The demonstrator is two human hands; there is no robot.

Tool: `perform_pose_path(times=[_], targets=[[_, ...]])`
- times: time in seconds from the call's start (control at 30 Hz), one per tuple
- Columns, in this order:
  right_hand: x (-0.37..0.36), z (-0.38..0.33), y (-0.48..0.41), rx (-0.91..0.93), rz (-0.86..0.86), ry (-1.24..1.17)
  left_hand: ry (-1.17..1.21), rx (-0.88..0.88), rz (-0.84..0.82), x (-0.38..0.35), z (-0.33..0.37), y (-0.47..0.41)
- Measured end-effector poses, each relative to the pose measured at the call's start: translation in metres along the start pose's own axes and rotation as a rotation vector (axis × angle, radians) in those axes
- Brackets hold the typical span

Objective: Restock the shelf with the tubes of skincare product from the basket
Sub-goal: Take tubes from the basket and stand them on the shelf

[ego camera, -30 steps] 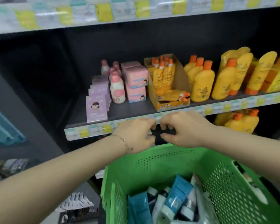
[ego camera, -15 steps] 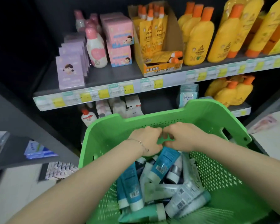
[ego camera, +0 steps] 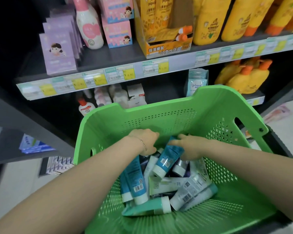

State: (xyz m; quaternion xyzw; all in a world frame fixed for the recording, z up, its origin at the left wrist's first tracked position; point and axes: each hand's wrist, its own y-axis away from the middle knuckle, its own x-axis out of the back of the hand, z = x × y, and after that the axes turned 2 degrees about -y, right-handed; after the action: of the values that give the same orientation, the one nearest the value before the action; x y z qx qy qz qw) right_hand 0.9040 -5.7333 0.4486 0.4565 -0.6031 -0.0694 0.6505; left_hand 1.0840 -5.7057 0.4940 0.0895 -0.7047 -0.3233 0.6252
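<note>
A green plastic basket (ego camera: 159, 119) holds several skincare tubes, blue, white, silver and mint, piled at its near side (ego camera: 167, 186). Both my hands are down inside it. My right hand (ego camera: 191, 146) grips the crimped end of a blue tube (ego camera: 167, 157) that stands tilted with its white cap down. My left hand (ego camera: 145, 141), with a thin bracelet at the wrist, reaches into the pile just left of that tube; its fingertips are hidden among the tubes. The grey shelf (ego camera: 108, 76) with price labels runs above the basket.
On the shelf stand purple boxes (ego camera: 57, 53), a pink-and-white bottle (ego camera: 90, 26), pink boxes (ego camera: 117, 32), a yellow display carton (ego camera: 164, 31) and yellow bottles (ego camera: 208, 22). A lower shelf holds white bottles (ego camera: 108, 95) and more yellow bottles (ego camera: 243, 78). Pale floor lies on both sides.
My hands dropped from the shelf edge into the basket and moved apart. The right hand took hold of the blue tube and tipped it up. My view swung downward.
</note>
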Motion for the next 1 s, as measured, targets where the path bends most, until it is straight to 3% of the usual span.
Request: perform_pose_path(times=[0.1,0.3,0.53,0.7,0.9,1.0], targets=[[-0.014,-0.009,0.000,0.123,-0.047,0.218,0.011,-0.032,-0.040,-0.002,0.002,0.000],[-0.022,-0.029,0.004,0.303,-0.100,0.384,0.022,-0.032,-0.058,0.000,0.000,0.000],[-0.036,-0.032,0.000,0.317,0.086,0.611,0.046,-0.037,-0.082,0.001,-0.001,0.000],[-0.041,-0.030,-0.001,0.258,0.004,0.649,0.056,-0.030,-0.085,0.002,-0.002,0.001],[-0.035,-0.025,-0.003,0.252,0.045,0.721,0.071,-0.026,-0.095,0.002,-0.004,0.000],[-0.025,-0.016,-0.002,0.239,-0.008,0.599,0.087,-0.013,-0.101,0.003,-0.005,-0.001]])
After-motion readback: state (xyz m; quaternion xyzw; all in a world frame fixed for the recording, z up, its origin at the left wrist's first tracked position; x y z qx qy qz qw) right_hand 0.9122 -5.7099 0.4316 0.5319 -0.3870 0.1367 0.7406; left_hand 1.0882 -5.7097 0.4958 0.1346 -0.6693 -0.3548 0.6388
